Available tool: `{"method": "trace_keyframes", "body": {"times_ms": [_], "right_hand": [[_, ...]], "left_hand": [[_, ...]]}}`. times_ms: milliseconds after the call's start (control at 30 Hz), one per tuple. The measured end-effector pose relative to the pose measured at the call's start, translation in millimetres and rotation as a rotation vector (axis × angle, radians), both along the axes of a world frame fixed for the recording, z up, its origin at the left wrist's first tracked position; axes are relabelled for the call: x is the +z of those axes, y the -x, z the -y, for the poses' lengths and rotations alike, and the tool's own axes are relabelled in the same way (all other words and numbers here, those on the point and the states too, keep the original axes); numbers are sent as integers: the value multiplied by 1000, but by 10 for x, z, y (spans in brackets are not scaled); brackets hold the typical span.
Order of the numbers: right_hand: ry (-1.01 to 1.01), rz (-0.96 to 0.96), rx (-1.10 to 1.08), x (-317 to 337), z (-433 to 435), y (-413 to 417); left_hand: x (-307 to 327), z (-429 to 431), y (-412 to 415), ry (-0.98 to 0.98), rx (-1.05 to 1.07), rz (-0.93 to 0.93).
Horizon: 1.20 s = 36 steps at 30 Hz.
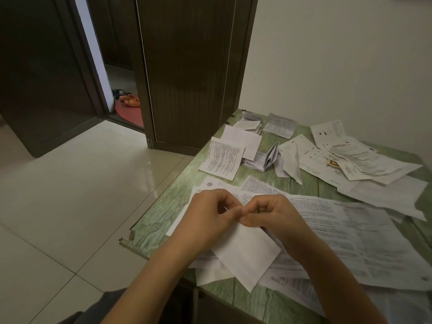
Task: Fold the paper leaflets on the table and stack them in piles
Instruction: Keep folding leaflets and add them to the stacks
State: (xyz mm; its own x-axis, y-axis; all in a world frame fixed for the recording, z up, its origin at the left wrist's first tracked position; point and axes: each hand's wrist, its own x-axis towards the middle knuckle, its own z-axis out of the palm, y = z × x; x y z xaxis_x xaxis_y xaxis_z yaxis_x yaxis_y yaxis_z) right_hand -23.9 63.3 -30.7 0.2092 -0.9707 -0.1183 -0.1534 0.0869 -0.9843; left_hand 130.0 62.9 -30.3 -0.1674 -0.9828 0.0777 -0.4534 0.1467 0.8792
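Observation:
My left hand (210, 212) and my right hand (271, 213) meet fingertip to fingertip and pinch the top edge of a white leaflet (247, 256), held a little above the green table (161, 218). The leaflet hangs down toward me, blank side up. Under it lie several large unfolded printed leaflets (350, 230). Folded leaflets sit farther back: one printed sheet (222, 159), a fanned pile (264, 160) and small piles near the far corner (280, 126).
More unfolded sheets (350, 157) spread over the table's far right by the white wall. The table's left edge drops to a pale tiled floor (81, 195). A dark wooden door (187, 73) stands beyond the table's corner.

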Motion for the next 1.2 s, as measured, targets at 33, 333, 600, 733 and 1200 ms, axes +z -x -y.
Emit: {"method": "trace_keyframes", "body": {"times_ms": [33, 333, 600, 733, 1200], "right_hand": [[4, 2, 10, -8, -1, -16], [-53, 69, -54, 79, 41, -29], [-50, -30, -69, 61, 48, 45], [12, -30, -177, 33, 62, 122], [57, -56, -155, -32, 11, -103]], "left_hand": [[-5, 2, 3, 18, 9, 12], [39, 44, -9, 95, 196, -68], [163, 78, -241, 42, 404, -159], [209, 109, -397, 16, 403, -258], [80, 92, -120, 42, 235, -238]]}}
